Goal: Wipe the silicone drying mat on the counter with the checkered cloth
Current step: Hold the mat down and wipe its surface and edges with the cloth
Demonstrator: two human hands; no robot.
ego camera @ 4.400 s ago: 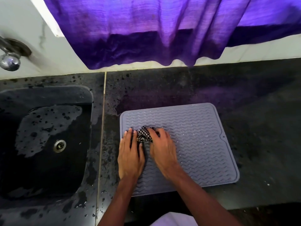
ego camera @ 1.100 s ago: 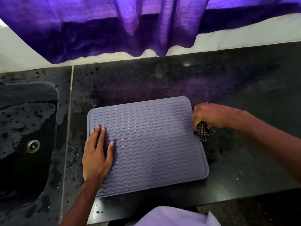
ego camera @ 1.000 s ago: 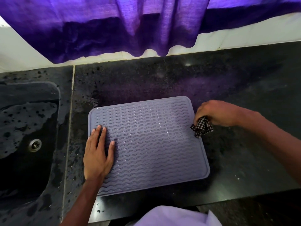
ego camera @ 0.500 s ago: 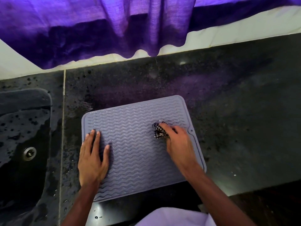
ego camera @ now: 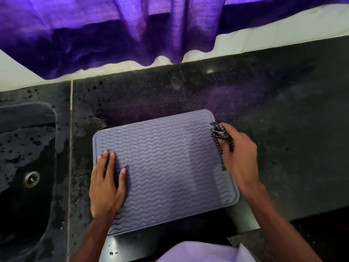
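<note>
Curling round the checkered cloth [ego camera: 220, 134], the right grip [ego camera: 239, 154] is holding it bunched into a small wad at the right edge of the silicone drying mat [ego camera: 170, 167], toward the far right corner. One tail of the fabric is hanging down along the mat's rim. Whether the wad is pressing on the mat or sitting just off it over the worktop [ego camera: 283, 129] is something I cannot tell. The left grip [ego camera: 105, 184] is lying flat with fingers spread on the near-left part of the mat, pinning it down.

Several things are looking risky from here. The cloth is bunched small, so each pass is likely covering only a narrow strip. Wet glints among the wavy ribs in the middle may be getting skipped.

The mat is lying skewed, with its near edge close to the worktop's front lip. A hard pull toward the near side, or the left grip easing off, could be sending the flexible mat sliding or buckling over that lip.

The loose tail could be dragging across the wet, speckled worktop and carrying grime back onto the mat. Water is also sitting on the stone between the mat and the sink [ego camera: 24, 148] at the left. A stroke running off the left edge would be soaking the cloth and smearing rather than drying.
</note>
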